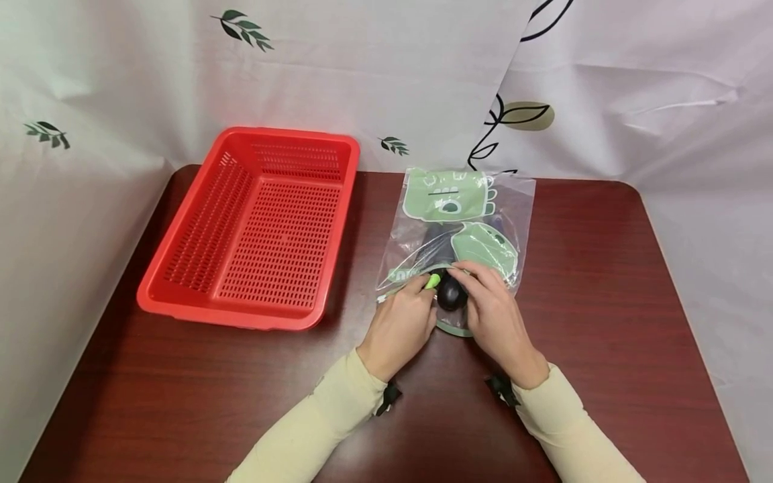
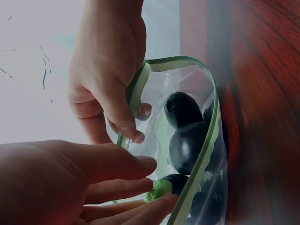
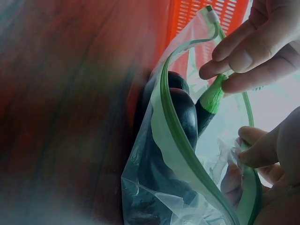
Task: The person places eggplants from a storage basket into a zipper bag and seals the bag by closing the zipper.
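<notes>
A clear zip bag [image 1: 401,245] with green printed shapes lies on the table, its green-edged mouth spread open toward the person. Several dark, glossy eggplants [image 2: 187,145] are inside it. At the mouth, the left hand [image 1: 401,329] pinches the bright green stem end [image 3: 213,96] of one eggplant between thumb and fingers. That eggplant's dark body reaches down into the bag. Opposite, the right hand [image 1: 498,322] grips the bag's rim, with the thumb on one side of the film and fingertips [image 2: 144,111] seen through it. A white slider [image 3: 213,17] sits on the zip.
A red perforated plastic basket [image 1: 323,295] stands left of the bag on the dark red-brown table [image 1: 604,322]. White cloth [image 1: 362,67] with leaf prints hangs behind the table and along its sides. Dark straps [image 1: 388,397] show at the wrists.
</notes>
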{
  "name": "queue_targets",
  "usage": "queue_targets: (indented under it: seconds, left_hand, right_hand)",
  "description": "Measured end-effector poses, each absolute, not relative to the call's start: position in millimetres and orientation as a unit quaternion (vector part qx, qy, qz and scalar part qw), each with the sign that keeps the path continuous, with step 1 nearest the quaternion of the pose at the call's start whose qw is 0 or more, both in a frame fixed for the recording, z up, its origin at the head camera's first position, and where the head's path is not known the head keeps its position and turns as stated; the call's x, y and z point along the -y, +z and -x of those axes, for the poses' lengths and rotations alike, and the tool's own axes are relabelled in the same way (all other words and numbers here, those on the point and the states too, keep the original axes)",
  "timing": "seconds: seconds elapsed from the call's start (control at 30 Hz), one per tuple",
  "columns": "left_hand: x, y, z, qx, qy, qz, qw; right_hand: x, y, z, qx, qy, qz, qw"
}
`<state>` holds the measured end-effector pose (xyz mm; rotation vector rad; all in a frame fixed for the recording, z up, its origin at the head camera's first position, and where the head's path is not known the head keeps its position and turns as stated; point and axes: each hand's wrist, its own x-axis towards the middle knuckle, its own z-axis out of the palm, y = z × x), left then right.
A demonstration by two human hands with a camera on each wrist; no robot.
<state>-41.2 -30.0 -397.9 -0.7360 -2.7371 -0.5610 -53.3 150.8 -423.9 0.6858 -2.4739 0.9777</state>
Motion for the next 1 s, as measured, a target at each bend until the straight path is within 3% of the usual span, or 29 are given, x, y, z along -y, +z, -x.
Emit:
queue_targets:
  seconds: [0.7, 1.0]
  left_hand:
    - [29, -399, 41, 0.944, -0.162, 0.277, 0.072]
    - [38, -389, 41, 0.942, -0.163, 0.281, 0.079]
  right_hand:
    - [-153, -423, 53, 0.891, 0.329, -0.247, 0.192]
    - [-152, -422, 54, 0.884, 0.329, -0.259, 0.208]
